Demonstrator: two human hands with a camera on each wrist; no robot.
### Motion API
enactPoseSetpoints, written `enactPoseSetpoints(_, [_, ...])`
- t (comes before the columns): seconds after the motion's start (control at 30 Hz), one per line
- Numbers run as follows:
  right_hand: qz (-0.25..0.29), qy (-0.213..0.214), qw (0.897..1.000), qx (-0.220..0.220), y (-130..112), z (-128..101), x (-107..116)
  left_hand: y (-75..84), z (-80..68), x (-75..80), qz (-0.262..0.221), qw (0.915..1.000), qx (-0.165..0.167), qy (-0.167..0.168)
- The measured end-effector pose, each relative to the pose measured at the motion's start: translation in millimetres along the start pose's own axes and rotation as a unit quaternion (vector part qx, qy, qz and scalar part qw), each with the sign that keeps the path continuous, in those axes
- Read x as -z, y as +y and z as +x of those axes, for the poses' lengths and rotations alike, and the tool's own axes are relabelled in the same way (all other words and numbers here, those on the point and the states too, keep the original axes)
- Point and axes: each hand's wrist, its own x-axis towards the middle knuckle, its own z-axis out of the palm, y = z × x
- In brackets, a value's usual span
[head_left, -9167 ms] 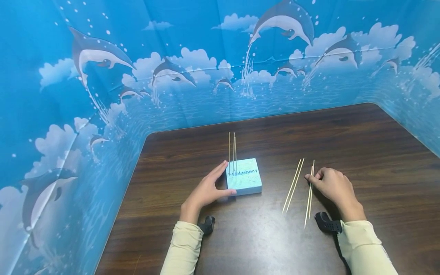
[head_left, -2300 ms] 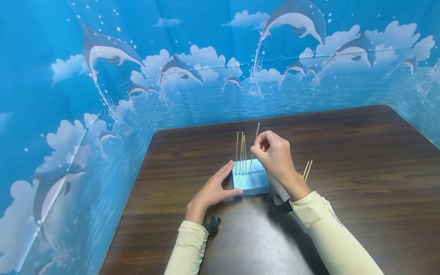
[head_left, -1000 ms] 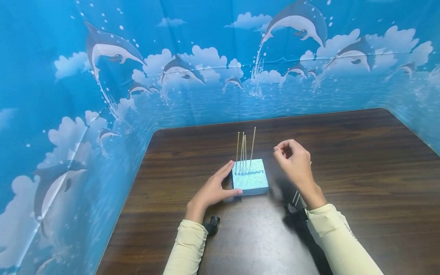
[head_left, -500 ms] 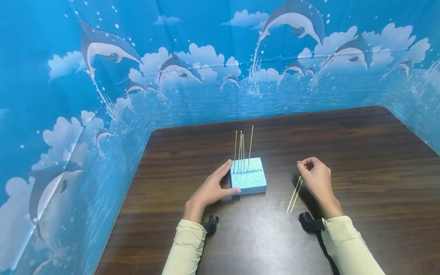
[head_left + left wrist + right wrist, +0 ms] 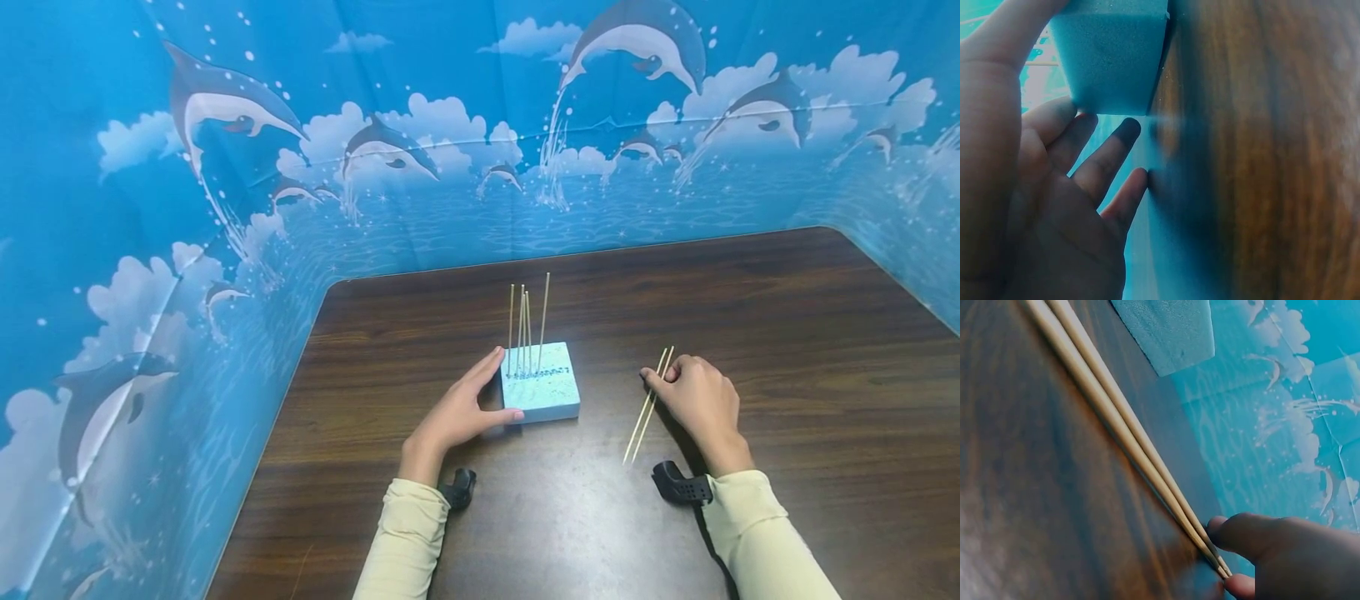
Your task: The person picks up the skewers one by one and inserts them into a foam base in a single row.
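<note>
The left hand (image 5: 452, 412) grips a light blue foam block (image 5: 551, 400) at its left side, thumb on the front edge and index finger at the back corner. In the left wrist view its other fingers spread beside the block. Several thin wooden sticks (image 5: 543, 321) stand upright in the block's dotted row, mostly toward the left end. On the table to the right, the right hand (image 5: 701, 404) has thumb and index finger around the upper part of two lying wooden sticks (image 5: 640, 433). I cannot tell whether it pinches one or both.
The dark wood-grain table (image 5: 420, 325) extends around the block. A blue dolphin-print curtain (image 5: 450, 225) rises behind the table and along its sides. Black wrist cameras (image 5: 678, 483) sit at both cuffs, low over the tabletop.
Two more sticks now stand in the block, and the other lying pair is gone. The right hand has left the block for the remaining pair; the left hand keeps its place.
</note>
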Motion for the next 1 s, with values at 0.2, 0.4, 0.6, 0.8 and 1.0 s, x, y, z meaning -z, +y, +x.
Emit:
enactPoseSetpoints(0.2, [-0.004, -0.013, 1.000, -0.012, -3.5, 2.5, 2.3, 1.0, -0.7, 0.0, 0.000, 1.0000, 0.000, 0.002])
enactPoseSetpoints(0.4, [-0.015, -0.036, 0.998, -0.039, -7.4, 6.3, 6.2, 1.6, -0.5, -0.7, 0.000, 1.0000, 0.000, 0.002])
enactPoseSetpoints(0.6, [-0.014, -0.069, 0.995, -0.073, -6.9, 11.8, 10.7, 0.7, 0.4, -1.8, 0.000, 1.0000, -0.002, 0.003])
enactPoseSetpoints(0.8, [0.071, -0.049, 0.991, -0.102, -11.1, 17.0, 19.3, -0.6, 1.0, -1.9, 0.001, 1.0000, -0.003, 0.004])
enactPoseSetpoints(1.0, [0.162, 0.056, 0.984, -0.039, -41.9, 24.1, 34.6, -0.3, 0.4, -1.5, -0.001, 1.0000, 0.001, 0.005])
